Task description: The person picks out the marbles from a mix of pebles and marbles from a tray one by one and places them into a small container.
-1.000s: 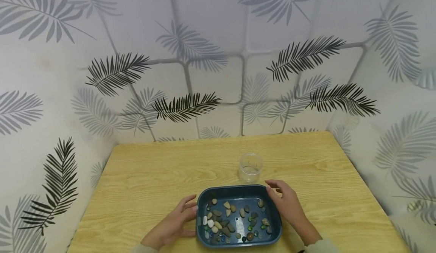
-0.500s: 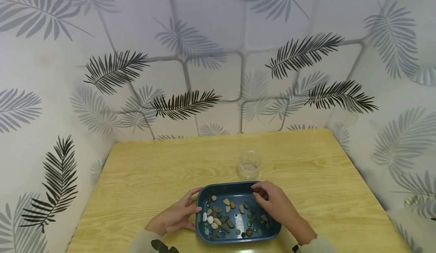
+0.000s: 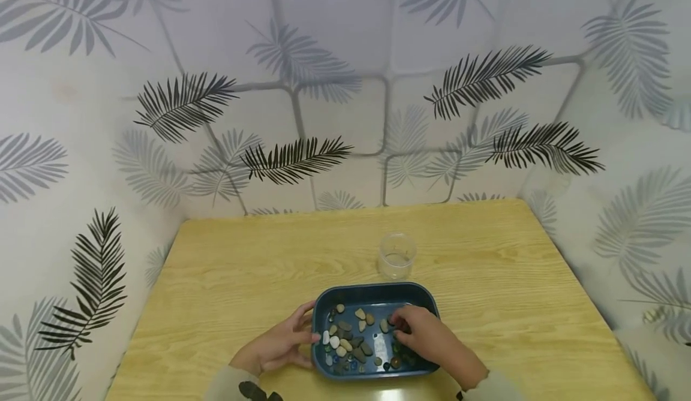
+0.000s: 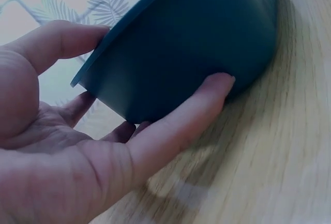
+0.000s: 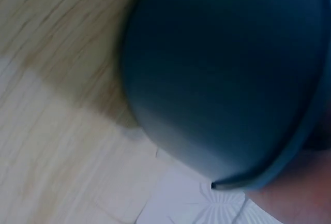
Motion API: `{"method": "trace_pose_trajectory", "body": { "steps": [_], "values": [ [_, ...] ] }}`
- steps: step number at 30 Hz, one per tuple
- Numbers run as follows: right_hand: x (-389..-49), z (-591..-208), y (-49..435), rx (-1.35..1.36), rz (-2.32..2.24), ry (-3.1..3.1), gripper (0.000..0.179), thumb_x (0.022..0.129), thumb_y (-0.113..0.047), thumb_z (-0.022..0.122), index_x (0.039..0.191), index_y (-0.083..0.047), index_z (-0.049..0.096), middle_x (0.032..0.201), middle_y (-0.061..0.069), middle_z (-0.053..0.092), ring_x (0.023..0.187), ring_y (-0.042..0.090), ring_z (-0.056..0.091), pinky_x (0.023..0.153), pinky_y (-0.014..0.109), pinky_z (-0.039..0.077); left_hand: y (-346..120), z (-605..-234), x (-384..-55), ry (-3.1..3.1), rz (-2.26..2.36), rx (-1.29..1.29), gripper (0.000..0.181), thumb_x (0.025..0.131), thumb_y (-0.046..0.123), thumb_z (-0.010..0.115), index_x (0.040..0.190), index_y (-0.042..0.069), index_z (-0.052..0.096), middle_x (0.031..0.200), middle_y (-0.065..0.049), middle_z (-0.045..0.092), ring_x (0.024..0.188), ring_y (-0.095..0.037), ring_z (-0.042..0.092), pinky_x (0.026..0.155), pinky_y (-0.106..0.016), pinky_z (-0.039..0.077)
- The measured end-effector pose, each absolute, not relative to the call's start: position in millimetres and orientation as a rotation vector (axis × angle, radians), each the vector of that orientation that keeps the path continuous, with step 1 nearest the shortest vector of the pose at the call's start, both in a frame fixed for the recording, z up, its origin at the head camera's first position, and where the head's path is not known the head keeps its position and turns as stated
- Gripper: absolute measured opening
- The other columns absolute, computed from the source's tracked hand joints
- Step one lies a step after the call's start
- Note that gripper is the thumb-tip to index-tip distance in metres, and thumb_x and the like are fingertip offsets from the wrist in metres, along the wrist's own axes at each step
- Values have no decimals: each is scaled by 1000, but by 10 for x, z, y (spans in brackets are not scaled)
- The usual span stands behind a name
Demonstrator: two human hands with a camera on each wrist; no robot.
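Note:
A dark blue tray point(image 3: 378, 291) full of scattered stones lies near the front of the table, seen from outside in both wrist views. At its left end rests my left hand point(image 3: 278, 346); in the left wrist view its thumb point(image 4: 181, 125) lies straight along the tray wall point(image 4: 165, 53) and a finger touches the rim. My right hand point(image 3: 426, 332) reaches over the right side into the tray, thumb and forefinger apart above a grey pebble point(image 3: 384, 325). Its fingertips are hidden in the right wrist view. White pebbles point(image 3: 335, 342) and brown stones point(image 3: 360, 353) lie towards the left.
Just behind the tray stands a clear round cup point(image 3: 397, 257). The wooden table point(image 3: 259, 263) reaches back to a wall point(image 3: 340, 113) covered with leaf-patterned cloth, which also rises at both sides.
My right hand has moved from the tray's right rim leftward and down into the tray, over the stones. My left hand stays at the left end.

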State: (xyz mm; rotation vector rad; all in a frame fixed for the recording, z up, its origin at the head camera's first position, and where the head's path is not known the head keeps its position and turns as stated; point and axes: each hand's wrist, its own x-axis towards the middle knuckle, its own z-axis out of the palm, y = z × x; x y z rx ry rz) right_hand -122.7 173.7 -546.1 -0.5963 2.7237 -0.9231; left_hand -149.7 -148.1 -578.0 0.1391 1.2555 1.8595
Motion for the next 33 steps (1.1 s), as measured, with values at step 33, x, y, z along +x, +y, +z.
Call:
{"method": "trace_pose_trajectory", "body": {
  "steps": [33],
  "values": [
    [-1270, -5554, 1626, -556, -718, 2778, 4, 75, -11, 66, 77, -9, 63, 68, -7, 54, 61, 4, 47, 52, 22, 42, -1473, -5810, -1516, 1187, 1889, 116, 64, 89, 5, 47, 141, 28, 17, 144, -15, 8, 120, -38, 32, 72, -63, 39]
  ]
}}
